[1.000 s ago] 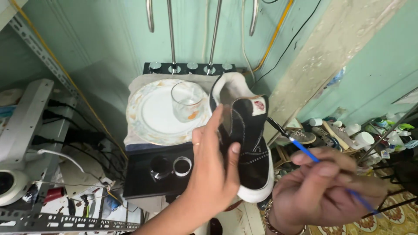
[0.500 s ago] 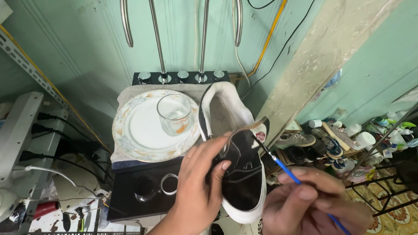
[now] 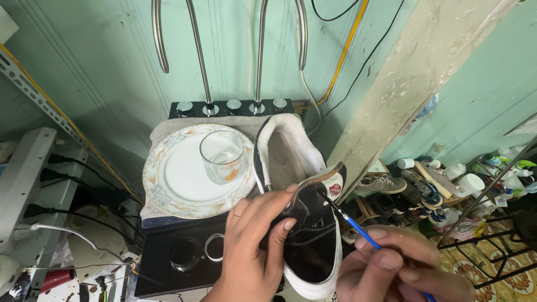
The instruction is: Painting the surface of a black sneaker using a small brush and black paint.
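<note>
Head view looks down on a black canvas sneaker (image 3: 310,240) with a white rubber sole, propped on a dark stand (image 3: 168,268) in front of a pale green wall. The left hand (image 3: 251,246) is wrapped against the shoe's inner side, fingers pressing the canvas near the tongue, so it is clamped on the shoe. The right hand (image 3: 391,265) pinches a thin blue-handled paintbrush (image 3: 349,221), whose dark tip sits at the collar just beside a small round patch. The shoe looks light and soft in the upper, stiff only in the sole; I'd judge the sole edge or heel the firmest place to grip, since the canvas gives under the fingers. Just to the left a flowered plate (image 3: 168,190) carries a clear glass tumbler (image 3: 222,156), fragile and near the shoe's white lining.
</note>
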